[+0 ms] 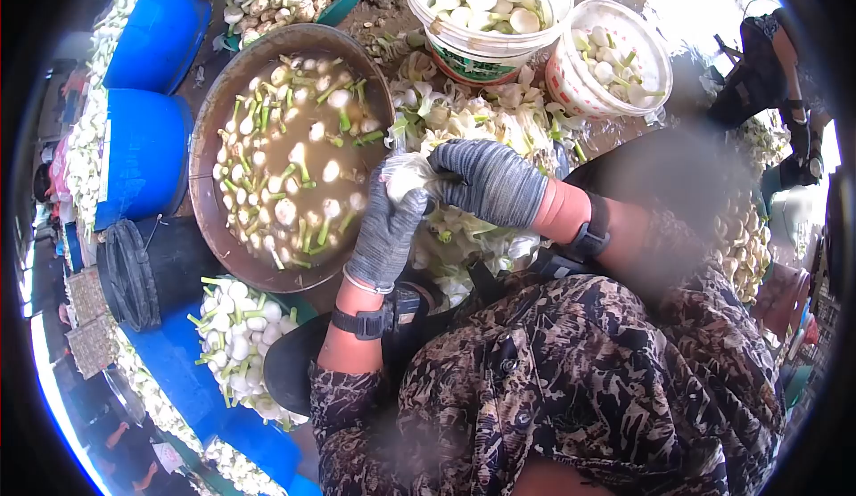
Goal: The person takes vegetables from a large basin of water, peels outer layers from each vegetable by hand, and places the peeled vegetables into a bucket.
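A white bulb, which looks like fresh garlic, is held between my two gloved hands in front of my body. My left hand, in a grey knit glove, grips it from below and the left. Closed around its right side are the fingers of my right hand, gloved the same way; their tips are partly hidden. A thin pale strip stands up beside the bulb, too unclear to name. Just left of my hands is a wide basin of murky water with many bulbs and green stems floating in it.
Peeled skins lie heaped beyond my hands. Behind them stand a white bucket and a smaller tub holding white bulbs. Blue tubs, a black bucket and a pile of stemmed bulbs are at left.
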`<move>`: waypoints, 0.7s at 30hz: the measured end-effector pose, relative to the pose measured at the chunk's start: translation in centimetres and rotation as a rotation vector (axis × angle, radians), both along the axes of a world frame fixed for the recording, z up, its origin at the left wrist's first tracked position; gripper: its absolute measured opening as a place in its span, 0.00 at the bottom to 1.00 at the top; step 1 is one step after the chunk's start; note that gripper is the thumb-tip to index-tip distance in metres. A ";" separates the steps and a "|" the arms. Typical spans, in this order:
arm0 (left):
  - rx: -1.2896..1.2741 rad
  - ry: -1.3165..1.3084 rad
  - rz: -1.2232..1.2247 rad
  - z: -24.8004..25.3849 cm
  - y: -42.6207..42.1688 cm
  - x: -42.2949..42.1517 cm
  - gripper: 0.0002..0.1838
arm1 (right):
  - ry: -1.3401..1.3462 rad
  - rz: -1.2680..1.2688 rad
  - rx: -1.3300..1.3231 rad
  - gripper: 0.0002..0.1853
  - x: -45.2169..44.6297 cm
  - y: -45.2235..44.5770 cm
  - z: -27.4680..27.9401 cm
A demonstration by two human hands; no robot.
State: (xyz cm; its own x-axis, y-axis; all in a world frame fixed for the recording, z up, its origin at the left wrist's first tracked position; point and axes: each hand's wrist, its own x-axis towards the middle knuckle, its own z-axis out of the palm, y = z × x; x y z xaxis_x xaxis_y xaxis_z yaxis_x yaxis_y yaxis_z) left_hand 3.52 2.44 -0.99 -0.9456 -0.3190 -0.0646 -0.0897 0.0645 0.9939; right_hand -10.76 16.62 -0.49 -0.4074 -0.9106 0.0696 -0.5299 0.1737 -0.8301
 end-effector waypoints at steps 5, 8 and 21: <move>-0.336 -0.012 -0.056 0.2 0.7 0.4 0.30 | -0.250 -0.069 0.033 0.13 -0.1 0.0 -1.0; -0.267 -0.027 -0.049 0.0 0.4 0.8 0.32 | -0.123 -0.085 0.098 0.16 -0.9 -0.1 -0.3; -0.191 0.072 0.034 1.6 1.1 1.5 0.28 | 0.032 -0.172 0.271 0.23 -3.7 -0.3 -1.4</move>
